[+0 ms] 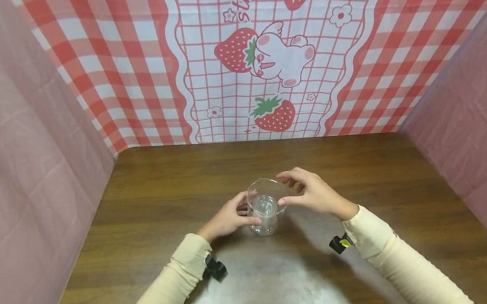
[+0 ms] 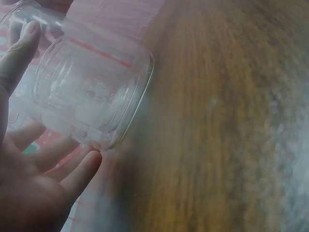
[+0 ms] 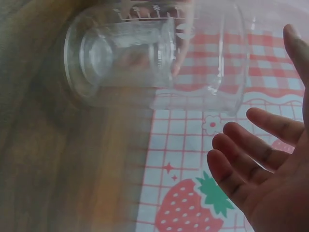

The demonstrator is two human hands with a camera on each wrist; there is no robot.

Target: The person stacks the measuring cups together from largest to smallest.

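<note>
A clear glass beaker [image 1: 261, 227] is upright near the middle of the wooden table, with a smaller clear glass vessel [image 3: 123, 53] inside it. White measuring marks show on the beaker's wall in the right wrist view. My left hand [image 1: 228, 219] holds the beaker from the left, thumb on the near side and fingers around the far side. To the right of the rim is my right hand [image 1: 317, 194], its fingers spread and loosely bent. In the right wrist view those fingers are apart from the glass. Whether the beaker's base touches the table is unclear.
The wooden table [image 1: 160, 183] reaches back to a red-and-white checked cloth [image 1: 133, 84] with strawberry prints. Pink curtains hang at the left [image 1: 8, 152] and right [image 1: 470, 81]. Small black devices are strapped to both wrists.
</note>
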